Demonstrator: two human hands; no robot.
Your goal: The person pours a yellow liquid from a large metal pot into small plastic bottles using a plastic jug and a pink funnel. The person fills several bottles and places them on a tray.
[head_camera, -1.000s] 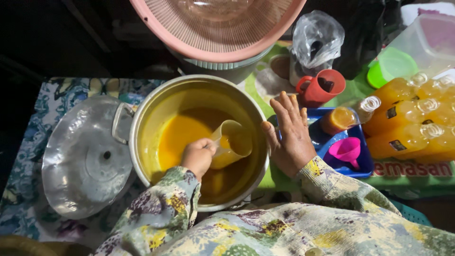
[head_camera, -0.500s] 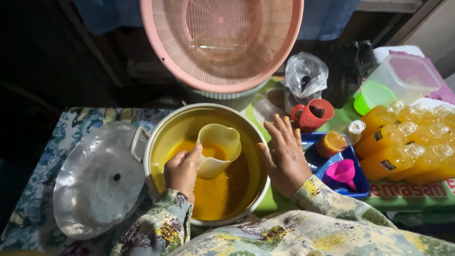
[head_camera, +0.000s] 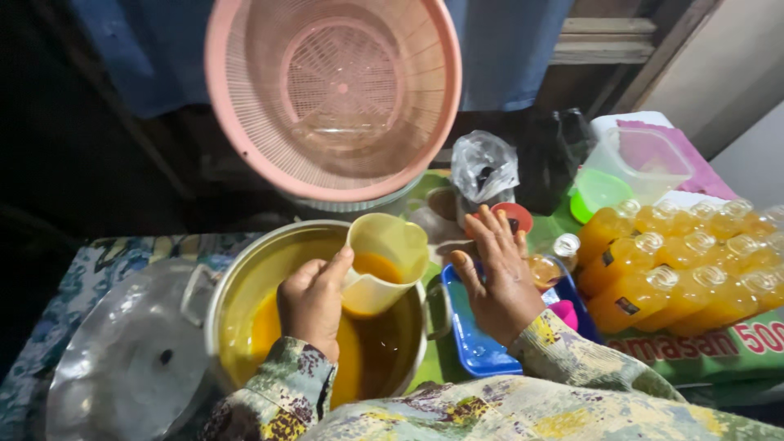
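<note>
We grip the pale yellow plastic jug point(head_camera: 384, 261) by its handle with our left hand point(head_camera: 312, 300), fingers curled tight and thumb pressed along the top. The jug hangs just above the large round metal pot point(head_camera: 245, 278), partly filled with orange liquid, and more of the same liquid lies in the pot below it. Our right hand point(head_camera: 496, 273) rests with fingers spread and flat, holding nothing, over the edge of the blue rectangular plastic tray point(head_camera: 474, 343) just beside the pot.

To do this well, we judge that the jug should stay level while it clears the pot rim, since it looks well filled and a tilt towards the spout would spill on the patterned tablecloth point(head_camera: 106, 261). We let drips fall back into the pot before moving sideways. A small clear bottle with orange liquid point(head_camera: 549, 265) stands on the tray near our right fingers; a steadying grip on it seems wise, as it looks light and easy to tip. The filled bottles with pale caps point(head_camera: 694, 261) stand packed together to the right, well apart from the pot. The round metal lid point(head_camera: 131, 359) lies to the left, and a pink plastic colander point(head_camera: 335, 90) stands propped behind the pot.
</note>
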